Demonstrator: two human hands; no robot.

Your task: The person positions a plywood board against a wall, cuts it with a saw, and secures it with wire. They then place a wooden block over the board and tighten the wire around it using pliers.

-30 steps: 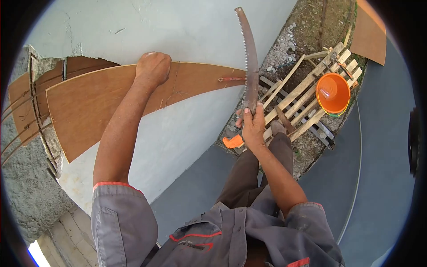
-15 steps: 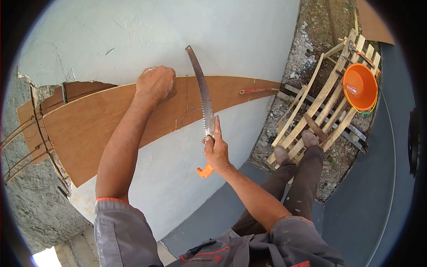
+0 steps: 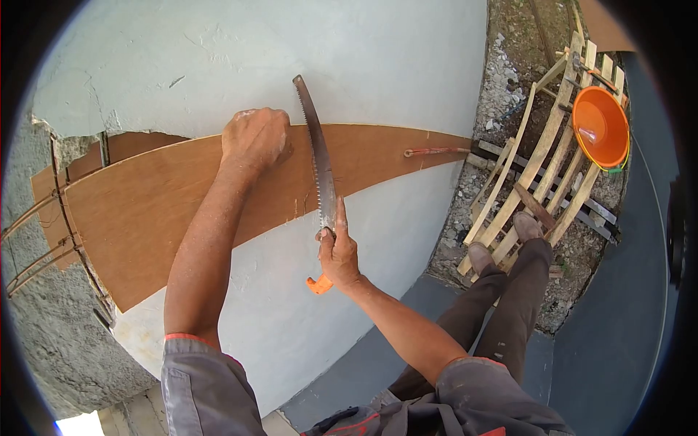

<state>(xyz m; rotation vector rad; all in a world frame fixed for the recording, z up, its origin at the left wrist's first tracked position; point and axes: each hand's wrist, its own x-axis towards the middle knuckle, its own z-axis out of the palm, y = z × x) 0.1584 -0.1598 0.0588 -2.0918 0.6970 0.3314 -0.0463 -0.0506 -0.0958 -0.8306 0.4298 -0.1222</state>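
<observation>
The step in hand looks like steadying the brown board with the saw raised; the next move seems to call for a firm left hold and the saw's teeth clear of that arm. The left hand is curled closed at the board's upper edge, about midway along; what its fingers pinch is hidden. The right hand, just below the lower edge, has its grip wrapped round the saw; the blade extends up across the board past its upper edge, contact unclear.
</observation>
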